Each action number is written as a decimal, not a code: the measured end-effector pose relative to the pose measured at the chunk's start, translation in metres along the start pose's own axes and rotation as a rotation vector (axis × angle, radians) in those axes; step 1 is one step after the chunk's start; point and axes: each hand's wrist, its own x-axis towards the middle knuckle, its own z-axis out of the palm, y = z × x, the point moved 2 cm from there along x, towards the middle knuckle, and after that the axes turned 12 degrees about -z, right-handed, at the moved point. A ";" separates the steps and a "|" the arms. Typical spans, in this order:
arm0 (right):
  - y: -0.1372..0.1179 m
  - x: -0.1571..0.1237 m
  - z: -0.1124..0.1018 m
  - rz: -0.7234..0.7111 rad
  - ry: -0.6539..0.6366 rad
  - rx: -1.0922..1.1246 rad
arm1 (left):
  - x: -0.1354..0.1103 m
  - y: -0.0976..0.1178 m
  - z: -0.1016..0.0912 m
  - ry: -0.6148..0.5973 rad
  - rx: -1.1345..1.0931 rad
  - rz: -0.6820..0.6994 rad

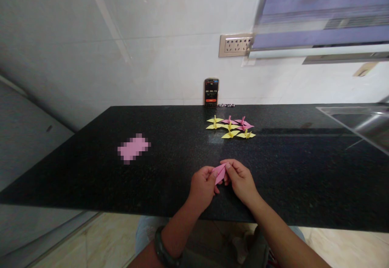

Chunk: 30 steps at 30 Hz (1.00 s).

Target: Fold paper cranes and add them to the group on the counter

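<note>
A small piece of folded pink paper [220, 173] is held up between my two hands, just above the front part of the dark counter. My left hand [203, 187] pinches its lower left side, thumb on top. At the upper right corner, my right hand [241, 180] grips it between thumb and fingers. Both hands partly cover the paper. Beyond them lies a cluster of several folded paper cranes, yellow cranes [230, 134] and pink cranes [243, 121], set close together in rows.
The black speckled counter [170, 150] meets a pale tiled wall. A phone [211, 92] showing a timer leans upright there. A blurred pink patch [133, 148] lies on the left. At the right is a metal sink [370, 122]. Wall sockets [235, 45] sit above.
</note>
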 end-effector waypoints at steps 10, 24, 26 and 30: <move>-0.003 0.002 0.001 -0.008 -0.044 0.071 | -0.002 0.002 -0.002 0.022 -0.010 -0.021; -0.004 0.001 0.001 -0.008 -0.005 0.018 | -0.004 0.003 0.000 0.007 0.004 -0.001; -0.005 0.001 0.002 -0.015 -0.061 0.014 | -0.005 0.003 -0.002 0.015 0.017 0.012; -0.006 0.001 0.004 -0.041 -0.138 -0.042 | -0.008 0.007 -0.004 0.022 0.042 0.053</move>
